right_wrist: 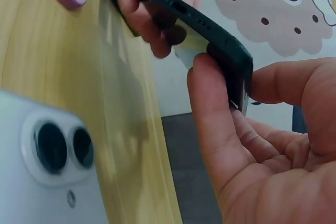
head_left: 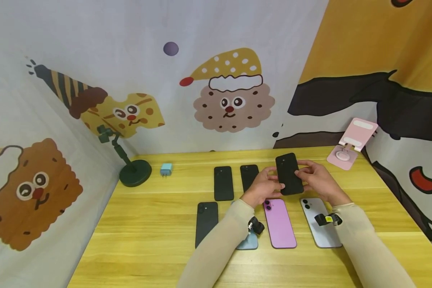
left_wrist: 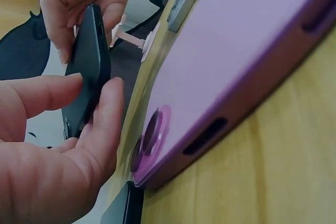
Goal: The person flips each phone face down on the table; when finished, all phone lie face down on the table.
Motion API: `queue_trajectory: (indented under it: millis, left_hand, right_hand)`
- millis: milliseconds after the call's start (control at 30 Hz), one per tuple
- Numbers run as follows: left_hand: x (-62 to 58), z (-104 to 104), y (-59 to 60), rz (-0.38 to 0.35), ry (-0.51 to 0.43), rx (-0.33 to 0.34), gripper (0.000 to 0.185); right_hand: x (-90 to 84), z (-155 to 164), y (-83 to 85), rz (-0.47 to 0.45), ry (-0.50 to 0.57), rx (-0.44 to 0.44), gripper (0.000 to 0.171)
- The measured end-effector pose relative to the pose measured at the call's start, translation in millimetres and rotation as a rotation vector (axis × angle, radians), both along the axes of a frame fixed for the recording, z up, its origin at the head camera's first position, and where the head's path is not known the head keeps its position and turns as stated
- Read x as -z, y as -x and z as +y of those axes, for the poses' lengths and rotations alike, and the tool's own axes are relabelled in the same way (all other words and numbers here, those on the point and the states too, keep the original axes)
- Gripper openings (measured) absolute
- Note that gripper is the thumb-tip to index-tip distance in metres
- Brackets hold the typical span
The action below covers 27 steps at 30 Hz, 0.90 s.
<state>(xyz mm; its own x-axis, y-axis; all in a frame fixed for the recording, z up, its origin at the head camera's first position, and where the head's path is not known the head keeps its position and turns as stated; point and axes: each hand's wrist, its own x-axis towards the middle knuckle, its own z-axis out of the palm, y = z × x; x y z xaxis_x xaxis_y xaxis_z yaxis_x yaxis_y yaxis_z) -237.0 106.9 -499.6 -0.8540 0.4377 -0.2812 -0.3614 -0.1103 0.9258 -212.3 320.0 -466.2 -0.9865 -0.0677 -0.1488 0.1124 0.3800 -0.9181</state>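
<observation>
Cartoon-printed cloth walls close in a yellow wooden surface (head_left: 147, 224) where phones lie in rows: 2 black ones at the back, then a black phone (head_left: 206, 222), a purple phone (head_left: 279, 223) and a pale blue phone (head_left: 318, 228) nearer the person. Above them, the left hand (head_left: 263, 188) and right hand (head_left: 318, 180) both pinch a black phone (head_left: 289, 174) by its edges, lifted clear of the surface; this looks like mid-inspection or repositioning, so the next move likely calls for a steady two-sided grip. Only the right wrist view shows its bottom ports (right_wrist: 181, 9); only the head view shows the pink stand (head_left: 353, 142)
</observation>
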Motion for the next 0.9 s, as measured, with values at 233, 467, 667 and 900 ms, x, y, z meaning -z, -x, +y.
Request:
queue_trajectory:
  millis: [233,467,667,900]
  left_hand:
    - [0.4,1,-0.4,0.029,0.040,-0.041,0.073]
    - [-0.4,5,-0.2,0.056,0.122,-0.104,0.074]
    - [-5.0,4,-0.4,0.129,0.291,-0.094,0.073]
    - [-11.2,5,-3.1,0.202,0.489,-0.057,0.070]
  right_hand:
    - [7.0,7,4.8,-0.006,-0.013,-0.014,0.063]
    - [14.7,9,13.9,-0.026,-0.114,-0.011,0.064]
    - [19.4,11,20.2,-0.057,-0.182,-0.037,0.061]
    - [21.7,10,22.9,-0.118,-0.200,-0.055,0.062]
